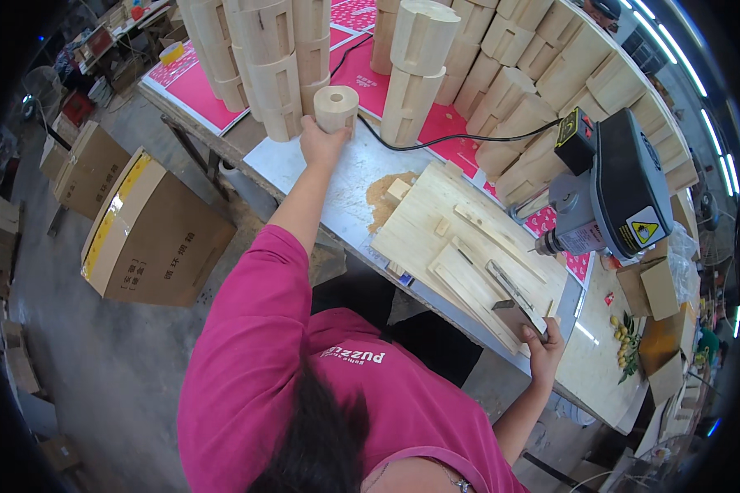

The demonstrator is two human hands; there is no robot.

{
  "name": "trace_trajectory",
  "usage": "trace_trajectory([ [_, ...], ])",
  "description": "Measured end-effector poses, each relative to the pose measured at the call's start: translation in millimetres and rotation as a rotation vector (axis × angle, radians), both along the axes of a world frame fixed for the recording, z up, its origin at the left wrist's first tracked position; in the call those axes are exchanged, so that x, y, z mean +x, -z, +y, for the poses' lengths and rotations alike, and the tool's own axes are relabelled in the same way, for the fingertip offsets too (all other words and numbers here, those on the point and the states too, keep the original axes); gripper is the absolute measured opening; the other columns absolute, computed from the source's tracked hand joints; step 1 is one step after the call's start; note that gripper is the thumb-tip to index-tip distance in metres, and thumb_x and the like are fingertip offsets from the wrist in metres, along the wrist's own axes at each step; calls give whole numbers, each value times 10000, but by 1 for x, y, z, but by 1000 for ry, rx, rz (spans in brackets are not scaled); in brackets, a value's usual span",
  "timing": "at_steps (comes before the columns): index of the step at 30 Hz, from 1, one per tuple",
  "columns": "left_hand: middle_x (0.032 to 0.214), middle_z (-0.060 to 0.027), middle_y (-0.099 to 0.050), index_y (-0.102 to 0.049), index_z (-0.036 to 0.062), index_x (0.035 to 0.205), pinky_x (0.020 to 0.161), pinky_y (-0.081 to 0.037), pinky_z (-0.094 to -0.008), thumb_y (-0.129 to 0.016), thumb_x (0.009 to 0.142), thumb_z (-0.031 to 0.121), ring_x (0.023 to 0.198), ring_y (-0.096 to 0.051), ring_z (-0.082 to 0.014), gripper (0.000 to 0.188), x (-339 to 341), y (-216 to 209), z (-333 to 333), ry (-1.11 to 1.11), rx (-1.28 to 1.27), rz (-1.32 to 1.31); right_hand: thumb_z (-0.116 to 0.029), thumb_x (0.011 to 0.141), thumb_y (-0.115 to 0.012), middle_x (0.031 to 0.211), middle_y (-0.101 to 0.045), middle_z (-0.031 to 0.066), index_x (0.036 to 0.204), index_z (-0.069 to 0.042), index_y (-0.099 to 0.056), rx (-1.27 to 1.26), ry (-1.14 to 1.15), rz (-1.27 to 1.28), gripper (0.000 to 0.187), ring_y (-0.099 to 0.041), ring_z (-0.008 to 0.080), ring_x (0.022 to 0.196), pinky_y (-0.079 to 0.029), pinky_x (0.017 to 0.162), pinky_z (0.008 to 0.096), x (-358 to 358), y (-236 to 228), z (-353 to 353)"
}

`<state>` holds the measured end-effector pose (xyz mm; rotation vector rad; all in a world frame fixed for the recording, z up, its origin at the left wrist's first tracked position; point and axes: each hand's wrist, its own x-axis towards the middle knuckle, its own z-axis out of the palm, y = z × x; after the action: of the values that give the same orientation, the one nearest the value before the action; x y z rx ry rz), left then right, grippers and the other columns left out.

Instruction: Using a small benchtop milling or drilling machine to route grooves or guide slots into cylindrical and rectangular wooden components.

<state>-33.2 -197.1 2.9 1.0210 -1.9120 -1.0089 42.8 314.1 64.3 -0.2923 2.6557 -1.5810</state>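
Observation:
My left hand (pixel 323 145) is closed around a short wooden cylinder (pixel 335 108) with a round hole in its top, beside stacked wooden blocks (pixel 273 82) at the far left of the table. The cylinder is upright and low over the metal tabletop or resting on it; I cannot tell which. On the right, my right hand (pixel 544 352) grips the near end of a metal-edged bar (pixel 518 311) on a wooden board jig (pixel 436 238). Wooden strips are fixed to the board. Over its right side hangs the chuck of a drill press (pixel 555 240).
Tall stacks of grooved wooden blocks (pixel 419 74) line the back. A black cable (pixel 444 145) crosses the table to the drill press. Sawdust (pixel 384 201) lies left of the board. Cardboard boxes (pixel 160 238) stand on the floor at left; an open carton (pixel 662 329) is at right.

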Motion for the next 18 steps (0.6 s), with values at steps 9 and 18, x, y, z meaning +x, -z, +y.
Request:
trace_trajectory([
  [9, 956, -219, -595, -452, -37, 1037, 808, -459, -361, -818, 556, 301, 901, -593, -324, 692, -17, 16, -12, -83, -47, 60, -87, 716, -721, 779, -556, 2, 854, -14, -604, 3, 0, 4, 195, -496, 96, 760, -394, 705, 230, -2, 4, 2],
  [18, 749, -49, -521, -418, -21, 1118, 575, -442, -241, -660, 772, 64, 647, -538, -112, 431, 15, -52, 21, 112, 304, 697, -49, 715, -704, 771, -571, 2, 850, -13, -604, -24, -7, 5, 172, -509, 95, 755, -400, 692, 233, -2, 2, -2],
])
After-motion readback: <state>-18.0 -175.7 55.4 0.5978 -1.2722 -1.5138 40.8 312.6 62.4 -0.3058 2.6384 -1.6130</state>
